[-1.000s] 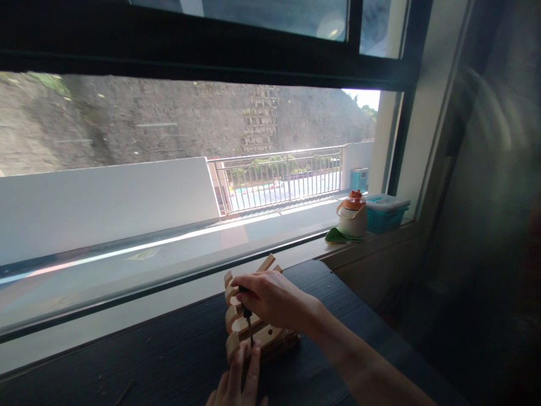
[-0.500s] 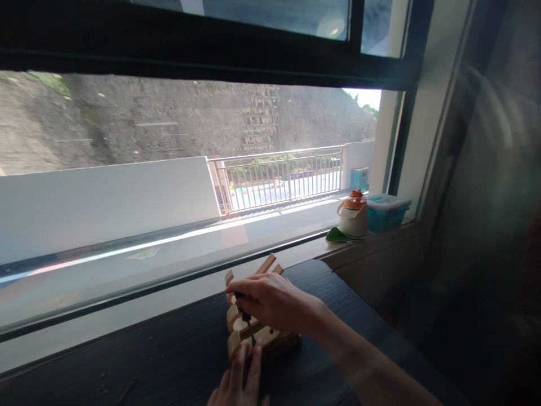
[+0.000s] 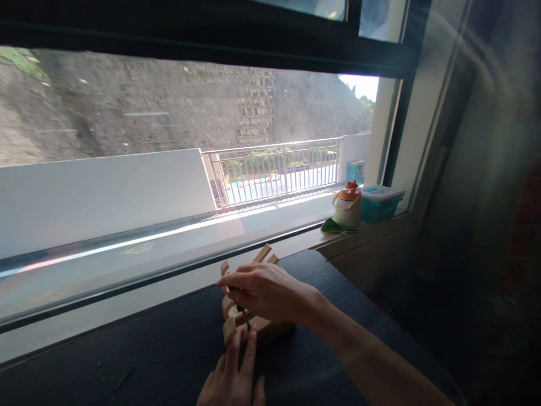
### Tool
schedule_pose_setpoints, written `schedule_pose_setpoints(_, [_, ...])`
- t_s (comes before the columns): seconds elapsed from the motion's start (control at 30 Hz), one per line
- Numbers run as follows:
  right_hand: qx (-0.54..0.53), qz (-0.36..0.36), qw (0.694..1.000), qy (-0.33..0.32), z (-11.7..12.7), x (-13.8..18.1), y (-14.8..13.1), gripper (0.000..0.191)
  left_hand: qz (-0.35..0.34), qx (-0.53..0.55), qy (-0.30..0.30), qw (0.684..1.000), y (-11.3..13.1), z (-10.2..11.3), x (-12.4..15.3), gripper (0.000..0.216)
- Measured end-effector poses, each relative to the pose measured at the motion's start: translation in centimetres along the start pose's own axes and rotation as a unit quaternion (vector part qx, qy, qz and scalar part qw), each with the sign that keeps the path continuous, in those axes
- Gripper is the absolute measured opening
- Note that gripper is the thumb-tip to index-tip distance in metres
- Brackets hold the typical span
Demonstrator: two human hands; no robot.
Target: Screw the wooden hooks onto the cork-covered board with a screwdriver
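A pale wooden assembly with curved slats point(image 3: 229, 329) rests on the dark table, partly covered by my hands. From above, my right hand point(image 3: 264, 290) is closed around the dark handle of a screwdriver point(image 3: 244, 314), its thin shaft slanting down to the wood. My left hand point(image 3: 230, 369) comes in from below. Its index and middle fingers are stretched out, their tips touching the wood's near edge on either side of the screwdriver's tip, while its thumb lies apart. Whether a screw sits under the tip is too small to tell.
The dark table point(image 3: 169, 332) has a rounded right corner and small debris at its left. Along the window sill stand a cream bottle with an orange lid point(image 3: 347, 208), a green leaf-shaped item point(image 3: 333, 226) and a teal box with a pale lid point(image 3: 382, 206).
The view has tilted slightly, so everything sits a little higher and further left. My right hand still holds the screwdriver, and my left fingers stay at its tip.
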State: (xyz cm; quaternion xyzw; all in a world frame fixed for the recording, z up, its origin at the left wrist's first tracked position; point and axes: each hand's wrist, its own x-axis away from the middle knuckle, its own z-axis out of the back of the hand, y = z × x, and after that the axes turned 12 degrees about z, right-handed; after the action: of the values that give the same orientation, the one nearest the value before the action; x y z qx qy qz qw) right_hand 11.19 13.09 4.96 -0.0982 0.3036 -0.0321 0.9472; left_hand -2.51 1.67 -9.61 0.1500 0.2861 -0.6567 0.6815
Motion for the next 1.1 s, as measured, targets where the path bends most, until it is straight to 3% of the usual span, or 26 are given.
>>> schedule_pose_setpoints(0.2, [-0.023,-0.026,0.999,0.015,0.0,-0.1,1.1,0.026,-0.002,-0.001,-0.009,1.000,0.2,0.2,-0.1,0.050])
schedule_pose_setpoints(0.4, [0.039,-0.048,0.998,0.018,-0.2,-0.1,1.4,0.021,-0.006,-0.015,-0.003,1.000,0.2,0.5,-0.2,0.049])
schedule_pose_setpoints(0.57, [0.110,-0.008,0.994,0.005,0.0,0.1,0.0,0.023,-0.011,-0.010,0.023,1.000,0.3,0.6,-0.2,0.047])
schedule_pose_setpoints(0.73, [0.079,0.022,0.997,-0.003,0.0,-0.1,-0.4,0.022,-0.016,-0.006,0.030,0.999,0.4,0.6,-0.4,0.047])
schedule_pose_setpoints(0.9, [0.044,-0.029,0.998,0.024,-0.7,-0.4,0.5,0.020,-0.013,-0.008,0.040,0.999,0.5,0.8,-0.5,0.046])
schedule_pose_setpoints(1.03, [0.078,-0.090,0.993,0.029,-1.2,-0.4,0.8,0.022,-0.012,-0.002,0.041,0.999,0.4,0.7,-0.4,0.046])
schedule_pose_setpoints(1.1, [0.099,-0.079,0.991,0.030,-1.2,-0.3,0.5,0.020,-0.011,0.003,0.044,0.999,0.3,0.6,-0.4,0.046])
